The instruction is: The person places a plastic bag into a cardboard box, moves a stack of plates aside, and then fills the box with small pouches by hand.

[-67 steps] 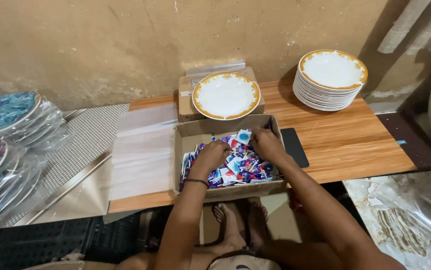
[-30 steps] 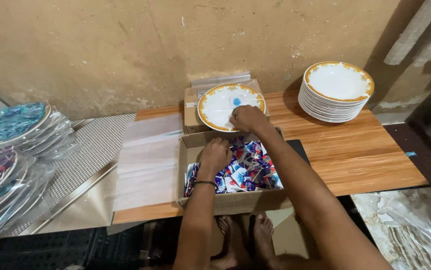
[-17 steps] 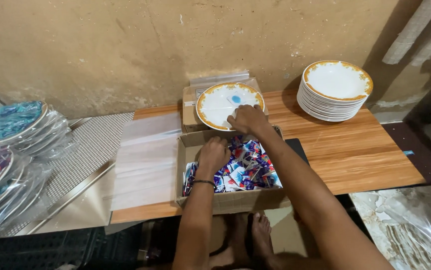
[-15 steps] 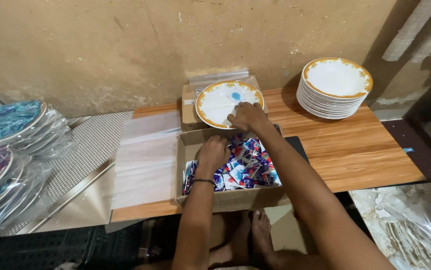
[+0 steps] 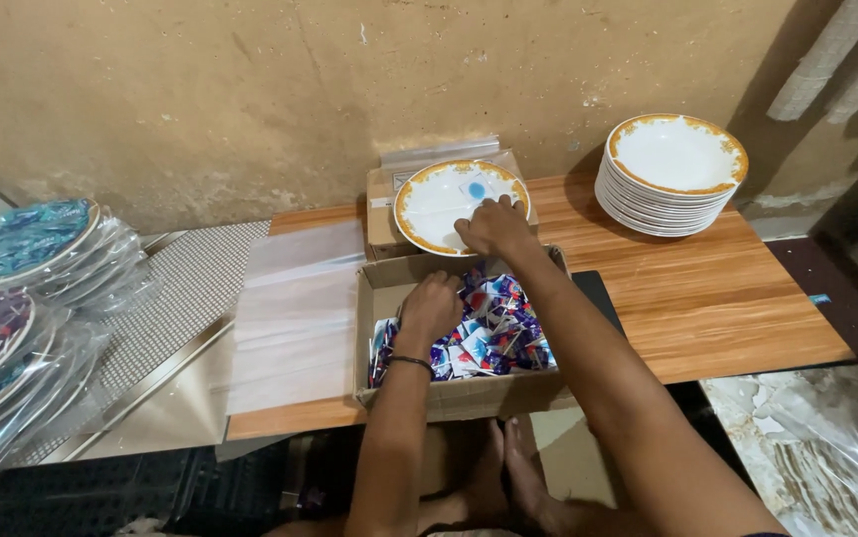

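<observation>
A cardboard box [image 5: 464, 396] full of small blue, red and white sachets [image 5: 493, 333] sits at the front edge of a wooden table [image 5: 707, 298]. My left hand [image 5: 431, 306] is down in the box, fingers curled among the sachets. My right hand [image 5: 493, 225] reaches past the box to a white plate with a gold rim [image 5: 429, 199], fingers on its near side. A few sachets [image 5: 476, 187] lie on that plate. The plate rests on a small carton [image 5: 381, 204] against the wall.
A stack of matching gold-rimmed plates [image 5: 675, 164] stands at the table's back right. Clear plastic bags [image 5: 294, 313] lie flat left of the box. Wrapped, filled plates [image 5: 26, 288] are piled at far left on a metal surface. A dark phone [image 5: 598, 296] lies right of the box.
My right hand left the box and moved up to the plate, where sachets now lie. My left hand stayed in the box. The camera tilted slightly.
</observation>
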